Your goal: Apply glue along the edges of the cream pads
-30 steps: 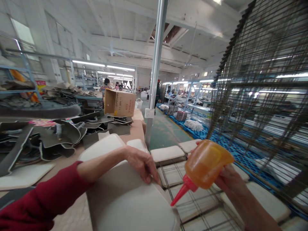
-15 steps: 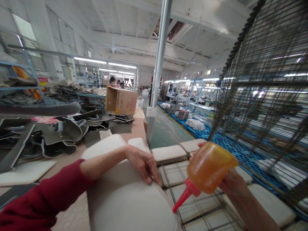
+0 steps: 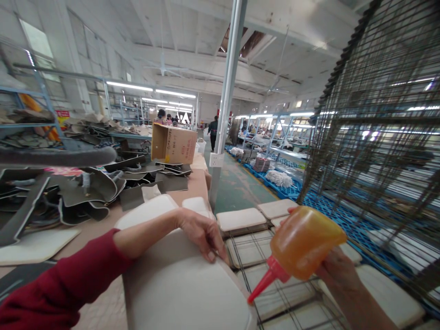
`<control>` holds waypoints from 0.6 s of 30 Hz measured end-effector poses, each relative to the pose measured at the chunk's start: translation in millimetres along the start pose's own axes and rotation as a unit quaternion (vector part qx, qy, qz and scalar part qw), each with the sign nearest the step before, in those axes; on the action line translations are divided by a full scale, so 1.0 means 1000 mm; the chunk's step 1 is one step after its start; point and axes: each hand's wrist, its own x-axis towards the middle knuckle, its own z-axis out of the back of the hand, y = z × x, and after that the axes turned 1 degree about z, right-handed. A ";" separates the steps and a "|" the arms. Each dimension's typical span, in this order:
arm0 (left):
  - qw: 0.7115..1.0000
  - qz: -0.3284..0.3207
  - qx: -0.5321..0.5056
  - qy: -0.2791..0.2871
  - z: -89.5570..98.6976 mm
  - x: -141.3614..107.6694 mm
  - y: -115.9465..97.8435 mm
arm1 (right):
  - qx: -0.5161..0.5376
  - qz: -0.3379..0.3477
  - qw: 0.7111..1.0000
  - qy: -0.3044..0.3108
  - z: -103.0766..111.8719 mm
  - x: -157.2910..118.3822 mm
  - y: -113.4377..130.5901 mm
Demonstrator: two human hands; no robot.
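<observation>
While the worktop (image 3: pixel 196 181) is carrying the white panel (image 3: pixel 178 293) at the near end of its right edge, slippage is presenting the first hazard. The panel appears to be reaching past that edge, and only the left hand (image 3: pixel 201 229) is visibly steadying it. Light or uneven pressure could cause it to pivot or slide toward the pale pads (image 3: pixel 242 219) lying beyond the edge. The left thumb is resting on the panel's face and the fingers are curling together at its rim; whether they are pinching the underside cannot be told.

The right hand (image 3: pixel 333 266) is wrapping firmly around the amber bottle (image 3: pixel 304 243), which is tilting spout-down just outside the worktop's right edge. Excess squeezing could cause over-dispensing, with runs along the rim or drips onto the pads. The red nozzle (image 3: pixel 266 279) is aiming at the panel's right rim; a wrist slip could drag its tip across the face. Tip contact and flow are remaining unclear.

As to appearance, the panel is showing a smooth, off-white face with rounded corners. The bottle is showing translucent orange walls, yellowing toward its raised end. The nozzle is tapering to a narrow point.
</observation>
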 end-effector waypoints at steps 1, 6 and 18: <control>1.000 -0.001 0.001 -0.006 0.000 -0.001 0.001 | 0.026 -0.010 1.000 0.000 0.002 0.000 -0.001; 0.999 0.007 0.012 -0.041 0.002 -0.010 0.004 | 0.051 -0.011 0.998 -0.044 0.020 -0.002 -0.009; 0.987 0.019 -0.017 -0.156 0.006 -0.030 0.026 | -0.099 0.089 0.983 -0.130 0.070 -0.009 -0.052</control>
